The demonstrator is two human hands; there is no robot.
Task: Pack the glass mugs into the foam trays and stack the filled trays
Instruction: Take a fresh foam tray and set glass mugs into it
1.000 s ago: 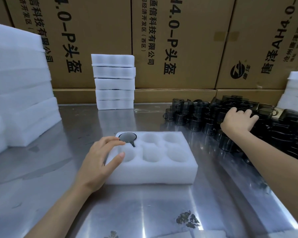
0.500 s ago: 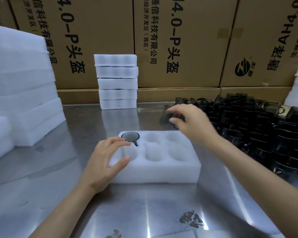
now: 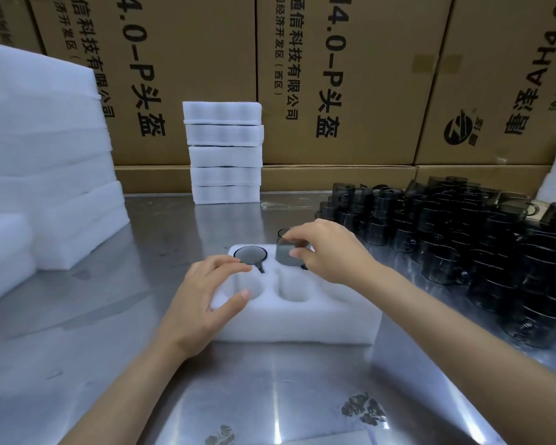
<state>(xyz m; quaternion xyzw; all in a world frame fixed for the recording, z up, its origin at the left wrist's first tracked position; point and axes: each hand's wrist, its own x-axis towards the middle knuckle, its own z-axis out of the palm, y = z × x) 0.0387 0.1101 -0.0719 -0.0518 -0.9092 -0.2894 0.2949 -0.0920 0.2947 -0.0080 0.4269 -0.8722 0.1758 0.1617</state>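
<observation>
While right hand (image 3: 329, 248) grips, mug (image 3: 286, 248) stands upright.

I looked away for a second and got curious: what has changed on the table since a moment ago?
The right hand left the pile of dark glass mugs at the right, came across with one dark mug pinched, and is lowering it into the rear middle pocket of the white foam tray. The left hand stayed on the tray's left edge; the seated mug stayed put.

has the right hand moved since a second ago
Yes. The right hand came left from the pile of dark glass mugs to the foam tray, holding a mug over the back middle pocket.
</observation>
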